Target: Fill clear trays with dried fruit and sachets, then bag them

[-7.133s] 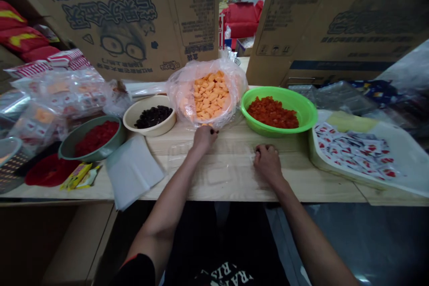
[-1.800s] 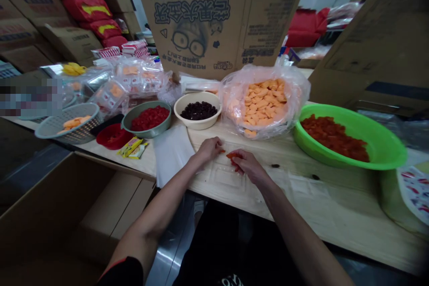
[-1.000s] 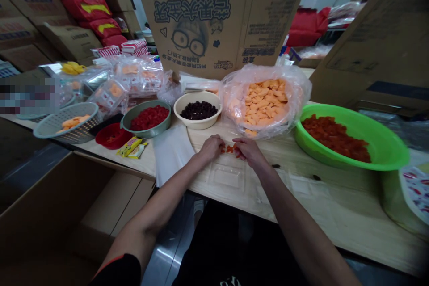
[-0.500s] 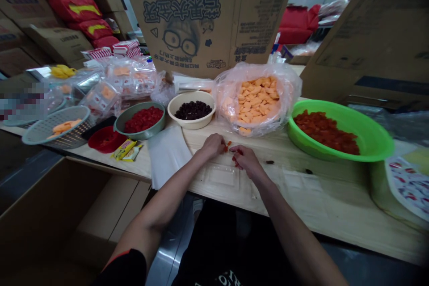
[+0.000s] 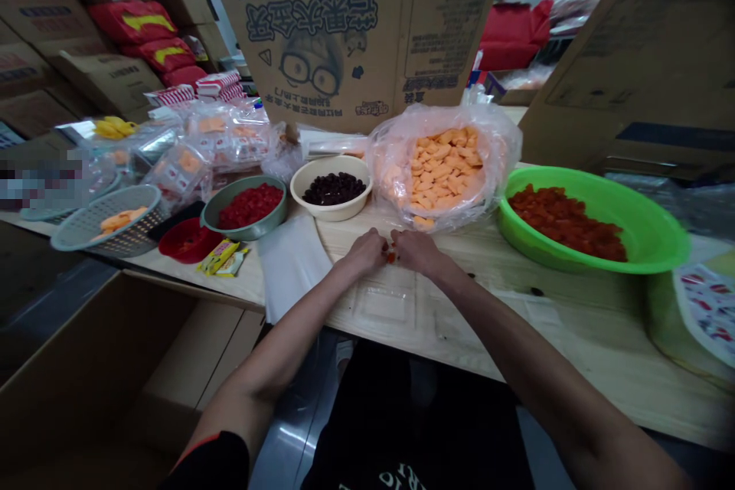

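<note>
My left hand [image 5: 369, 251] and my right hand [image 5: 416, 250] meet over a clear plastic tray [image 5: 384, 302], at its far side. A few orange-red chewy-looking pieces [image 5: 391, 257] show between the fingertips. The left fingers are pinched together at one piece. My right hand is curled closed, its fingertips pointing at the left hand; how many pieces it holds is hidden. Further right, the bright green basin [image 5: 648, 245] holds a heap of the same orange-red pieces [image 5: 566, 222]. Dark oval pieces, one of them a small dark piece [image 5: 537, 292], lie right of my right hand.
Behind my hands stand a cream bowl [image 5: 330, 210] of dark pieces and a plastic bag [image 5: 390, 168] of pale orange pieces. Leftward are a grey-green bowl [image 5: 244, 231], a red bowl [image 5: 182, 249], white sheets [image 5: 292, 268] and a grey basket [image 5: 135, 233]. Tall cartons [image 5: 379, 38] rise behind.
Since half a second ago my right hand has moved left and forward, closing in on my left hand. Earlier, my view swung left and orange-red pieces came into my hands over the tray.
</note>
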`<state>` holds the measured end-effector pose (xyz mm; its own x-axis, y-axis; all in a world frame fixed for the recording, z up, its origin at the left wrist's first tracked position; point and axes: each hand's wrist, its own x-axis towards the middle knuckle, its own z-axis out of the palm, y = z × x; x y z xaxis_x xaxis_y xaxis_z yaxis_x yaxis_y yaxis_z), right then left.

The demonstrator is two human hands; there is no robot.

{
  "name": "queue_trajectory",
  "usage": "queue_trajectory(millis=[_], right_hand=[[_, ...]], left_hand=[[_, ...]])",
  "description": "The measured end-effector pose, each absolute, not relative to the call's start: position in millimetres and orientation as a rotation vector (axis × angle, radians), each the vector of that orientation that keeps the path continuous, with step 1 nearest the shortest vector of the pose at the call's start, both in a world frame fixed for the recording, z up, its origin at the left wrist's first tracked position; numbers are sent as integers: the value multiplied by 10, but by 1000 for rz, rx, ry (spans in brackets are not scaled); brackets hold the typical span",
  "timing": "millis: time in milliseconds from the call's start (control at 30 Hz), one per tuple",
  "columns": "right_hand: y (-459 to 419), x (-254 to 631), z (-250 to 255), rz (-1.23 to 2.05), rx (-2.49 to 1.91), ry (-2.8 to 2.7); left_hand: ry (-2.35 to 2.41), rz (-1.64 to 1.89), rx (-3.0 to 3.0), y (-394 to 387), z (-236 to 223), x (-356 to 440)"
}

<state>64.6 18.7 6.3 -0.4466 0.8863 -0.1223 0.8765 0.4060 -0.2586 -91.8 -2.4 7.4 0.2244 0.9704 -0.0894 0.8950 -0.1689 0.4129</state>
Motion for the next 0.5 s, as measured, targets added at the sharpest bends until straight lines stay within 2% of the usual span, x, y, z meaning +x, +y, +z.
queue_trajectory(millis=[500], right_hand=[[-36,815,136,320,-1779,-2657]], left_hand=[[1710,207,2143,-130,106,-742]])
